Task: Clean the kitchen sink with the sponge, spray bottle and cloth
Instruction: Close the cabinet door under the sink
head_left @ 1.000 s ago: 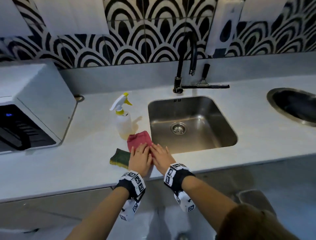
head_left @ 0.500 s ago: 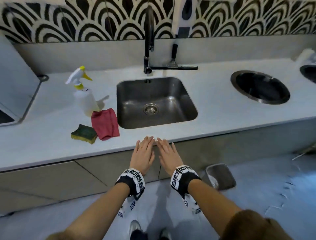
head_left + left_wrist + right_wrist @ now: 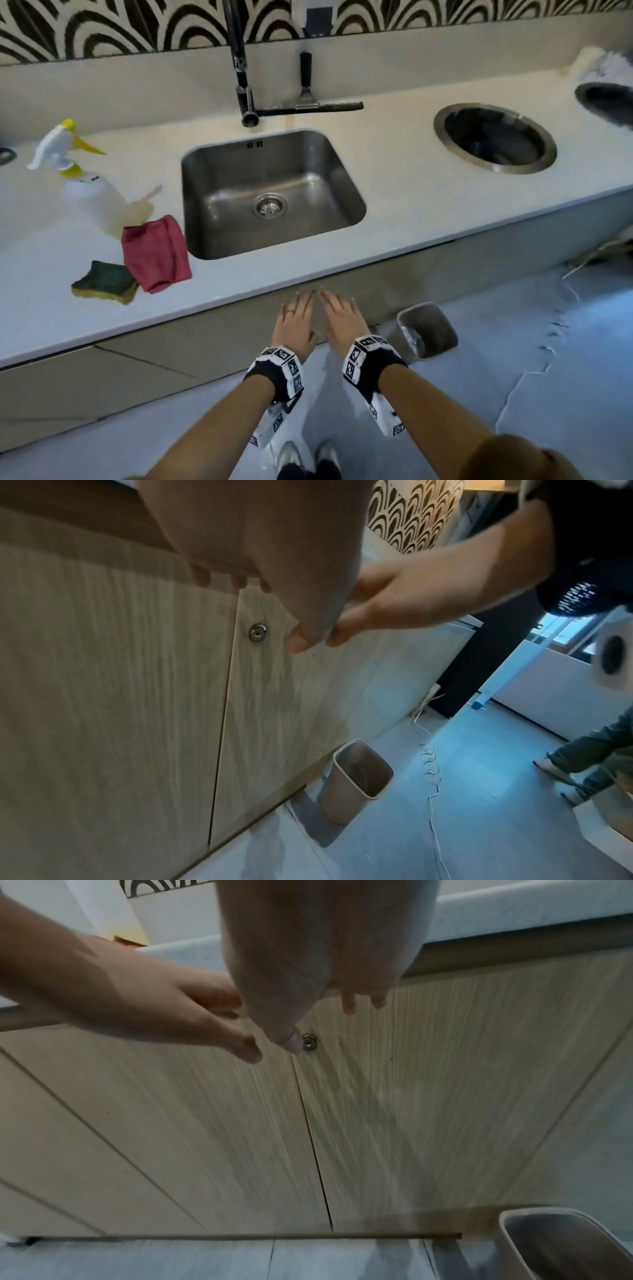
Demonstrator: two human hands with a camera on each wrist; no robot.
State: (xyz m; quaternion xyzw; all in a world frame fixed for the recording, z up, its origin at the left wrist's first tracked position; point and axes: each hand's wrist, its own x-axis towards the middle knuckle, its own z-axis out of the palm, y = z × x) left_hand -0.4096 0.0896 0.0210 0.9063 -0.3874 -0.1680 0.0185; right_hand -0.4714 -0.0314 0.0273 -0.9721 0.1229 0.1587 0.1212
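The steel sink [image 3: 219, 178] is set in the white counter [image 3: 394, 219]. To its left lie a red cloth [image 3: 156, 253], a green and yellow sponge [image 3: 104, 281] and a clear spray bottle [image 3: 92, 195] with a white and yellow head. My left hand [image 3: 296, 320] and right hand [image 3: 340, 317] hover side by side below the counter's front edge, palms down, fingers straight, holding nothing. The wrist views show both hands, left hand [image 3: 260, 561] and right hand [image 3: 318, 961], in front of the wooden cabinet doors [image 3: 120, 696].
A black tap [image 3: 241, 68] and a squeegee [image 3: 308, 99] stand behind the sink. A round steel opening [image 3: 495, 138] is set in the counter at right. A small bin [image 3: 428, 329] stands on the floor by the cabinet, with a cable [image 3: 431, 791] on the floor nearby.
Both hands have drawn back from the cloth on the counter to below the counter's front edge. The view has shifted back and right.
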